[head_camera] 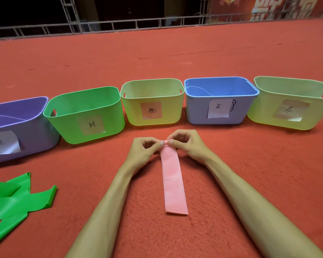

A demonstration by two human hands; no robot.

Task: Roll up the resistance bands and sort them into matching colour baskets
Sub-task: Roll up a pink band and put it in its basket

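Head view: both forearms reach in from 6 o'clock and meet at frame centre. Left hand (142,148) and right hand (188,146) sit knuckles up with fingers curled, thumb tips almost touching. Each pinches the far end of the pink band (172,179) between thumb and forefinger. Far end looks slightly lifted or folded under the thumbs; can't tell how much is rolled.

Pink band lies flat on the red carpet (250,183) between the forearms. Its long axis runs about 12 to 6 o'clock; the far end is at the fingertips, the near end drifts slightly toward 5 o'clock.

Loose green bands (13,200) lie in an overlapping heap at 8 o'clock, well apart from the hands.

Five baskets stand in a row past the hands, from 9 to 3 o'clock: purple basket (37,138), green basket (63,131), yellow basket (132,112), blue basket (196,112), pale green basket (259,112). Each has a paper label with handwriting on the front. Yellow basket is nearest the hands, at 12 o'clock.

Carpet runs back to a metal truss rail (119,25) at 12 o'clock, dark beyond. A red banner (268,8) shows at 1 o'clock.
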